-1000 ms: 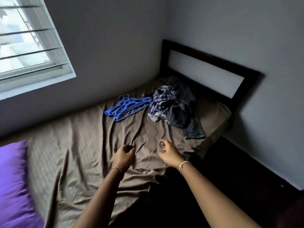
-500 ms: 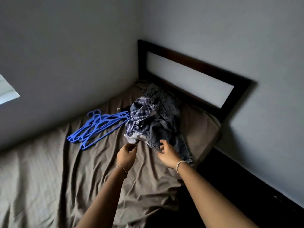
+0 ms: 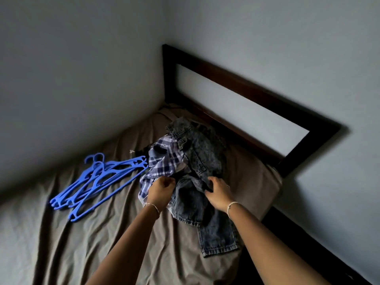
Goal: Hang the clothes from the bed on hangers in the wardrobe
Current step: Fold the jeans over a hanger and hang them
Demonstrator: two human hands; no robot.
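The clothes lie in a heap at the centre of the frame, on the brown bed sheet [image 3: 86, 243] just below the dark wooden headboard [image 3: 257, 95]. The grey-blue jeans [image 3: 197, 161] run lengthwise from their waistband at upper centre, near the headboard, down to a leg hem at lower right of centre; a second leg is folded back across the middle. The plaid shirt [image 3: 162, 159] is crumpled against the jeans' left side, its long axis slanting from upper right to lower left. Any label on either garment is too small to read.

The blue hangers [image 3: 98, 182] are stacked left of the shirt, with their bars slanting from lower left to upper right and their hooks toward the upper left.

The left hand [image 3: 161, 191] is over the shirt's lower edge with its fingers curled; I cannot tell whether it has cloth pinched. The right hand [image 3: 219, 192] grasps a fold of the jeans, its fingers curled into the denim.
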